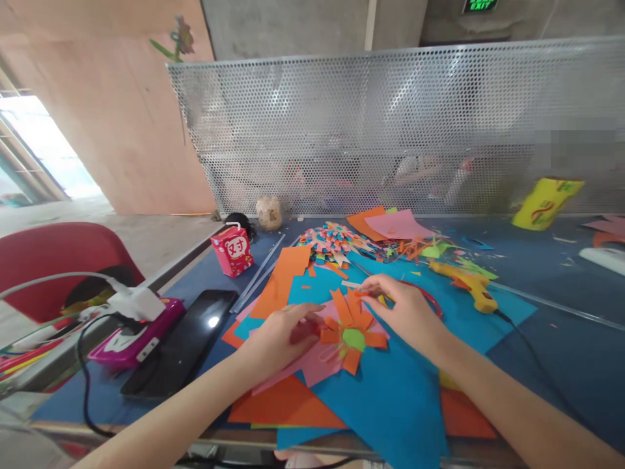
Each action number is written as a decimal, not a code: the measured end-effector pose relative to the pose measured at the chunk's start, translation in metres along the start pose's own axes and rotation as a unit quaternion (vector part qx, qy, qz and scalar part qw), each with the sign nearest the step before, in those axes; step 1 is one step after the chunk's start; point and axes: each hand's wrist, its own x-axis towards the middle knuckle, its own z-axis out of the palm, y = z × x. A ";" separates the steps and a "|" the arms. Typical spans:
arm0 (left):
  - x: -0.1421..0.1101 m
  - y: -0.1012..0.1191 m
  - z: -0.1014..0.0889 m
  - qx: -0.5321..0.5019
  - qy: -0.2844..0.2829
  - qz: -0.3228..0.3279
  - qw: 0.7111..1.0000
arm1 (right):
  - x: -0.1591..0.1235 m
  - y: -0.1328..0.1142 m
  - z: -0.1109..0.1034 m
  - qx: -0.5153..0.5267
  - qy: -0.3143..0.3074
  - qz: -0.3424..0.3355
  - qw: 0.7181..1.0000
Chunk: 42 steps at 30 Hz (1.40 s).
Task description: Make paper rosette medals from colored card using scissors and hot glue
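I see the flower [360, 320] in the middle, between both hands and above the near part of the table [541, 280]. It has orange petals around a green centre [353, 338], and under it there is pink paper [312, 361], which lies over blue paper [390, 404].

With the right hand [407, 311], I see the thumb and the forefinger pinching the tip of an upper petal. The left hand [280, 335] is at the left side of the flower, with its fingers bent inward beside the petals; I cannot tell if its fingertips hold something, because they are turned away from me.

Orange paper [288, 405] shows at the near edge. Just beyond the right hand there is a red loop [433, 299], perhaps a handle of scissors, but it is partly hidden. Farther to the right, the yellow glue gun [466, 286] lies on the blue paper, with its black cable [532, 352] going down. Behind the flower is a pile of small coloured pieces [334, 240].

On the left side I see clear sticks [258, 275], a pink drink box [233, 251] standing upright, a black phone [180, 345] and a purple power strip [131, 342] beside it. A mesh screen [366, 130] stands at the back.
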 end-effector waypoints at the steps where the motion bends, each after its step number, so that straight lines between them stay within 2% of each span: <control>1: 0.001 -0.001 0.001 -0.009 0.007 -0.004 1.000 | -0.002 -0.005 0.000 0.003 -0.029 -0.024 0.999; 4: 0.007 -0.003 0.005 -0.022 0.024 -0.025 0.999 | -0.009 -0.020 0.001 -0.001 -0.151 -0.117 0.982; 6: 0.011 -0.004 0.008 0.003 0.030 -0.026 0.999 | -0.012 -0.026 0.002 -0.010 -0.206 -0.165 0.964; 11: 0.027 -0.017 0.007 0.090 0.071 0.041 0.993 | -0.013 -0.027 0.007 -0.044 -0.249 -0.220 0.942; 15: 0.051 -0.033 -0.001 0.102 0.108 0.016 0.989 | -0.013 -0.025 0.008 -0.044 -0.238 -0.227 0.943; 18: 0.062 -0.037 -0.008 0.055 0.125 -0.027 0.990 | -0.014 -0.023 0.006 -0.008 -0.223 -0.205 0.953; 21: 0.061 -0.035 -0.013 0.027 0.140 -0.050 0.989 | -0.014 -0.022 0.003 0.038 -0.190 -0.176 0.965; 24: 0.056 -0.032 -0.016 0.053 0.151 -0.036 0.986 | -0.009 -0.021 0.001 0.046 -0.151 -0.134 0.978; 29: 0.057 -0.041 -0.009 0.088 0.135 -0.018 0.987 | 0.017 -0.013 0.014 0.048 -0.091 -0.033 0.994; 31: 0.061 -0.047 -0.005 0.077 0.151 -0.025 0.985 | 0.032 -0.008 0.023 0.081 -0.077 0.003 0.994; 35: 0.071 -0.049 -0.002 0.050 0.175 -0.051 0.982 | 0.051 -0.001 0.036 0.112 -0.047 0.018 0.992; 42: 0.076 -0.047 0.001 -0.003 0.189 -0.056 0.980 | 0.040 0.010 0.032 0.193 -0.010 0.081 0.978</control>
